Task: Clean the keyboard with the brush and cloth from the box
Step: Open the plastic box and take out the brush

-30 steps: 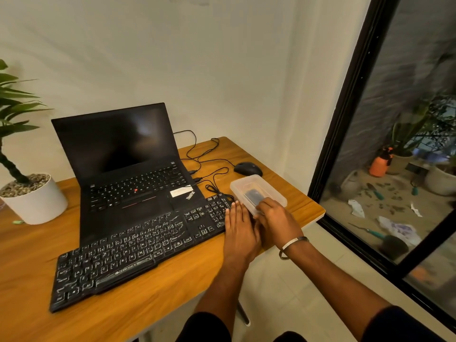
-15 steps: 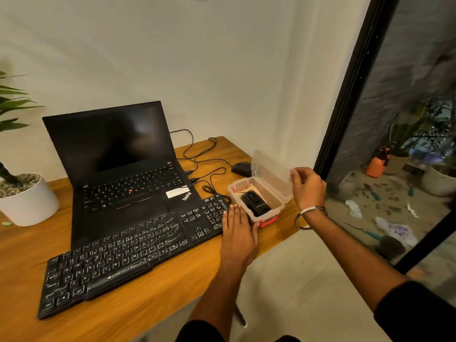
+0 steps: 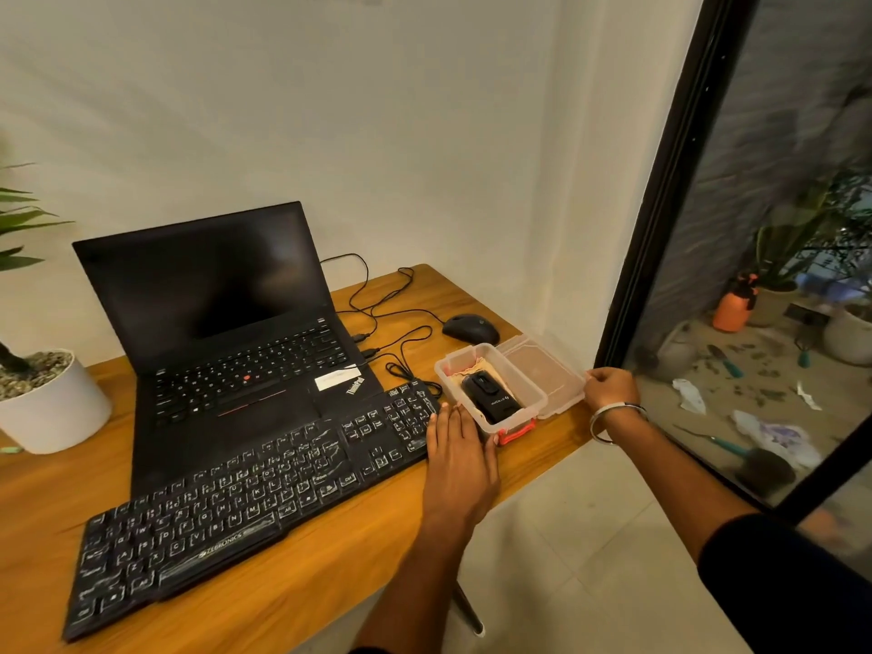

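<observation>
**A:** Where is the box?

**B:** Right of center in the frame, near the right edge of a wooden desk (image 3: 292, 592). It is a clear plastic box (image 3: 532, 399) with a red latch at its front. Its lid (image 3: 547, 375) is swung open and lies flat to the right. Inside is a black oblong object (image 3: 490, 398) on something pale; I cannot tell whether that is the brush or cloth.

**A:** And the hands?

**B:** Well apart. The left hand (image 3: 460, 457) lies flat, fingers straight, between the keyboard's right end and the box, fingertips touching the box's near-left wall. The right hand (image 3: 611, 387), with a bangle on the wrist, grips the lid's far right edge with curled fingers.

**A:** The keyboard?

**B:** A black keyboard (image 3: 245, 502) runs diagonally across the lower left, partly overlapping an open laptop (image 3: 222, 323). A mouse (image 3: 470, 328) sits just above the box.
</observation>
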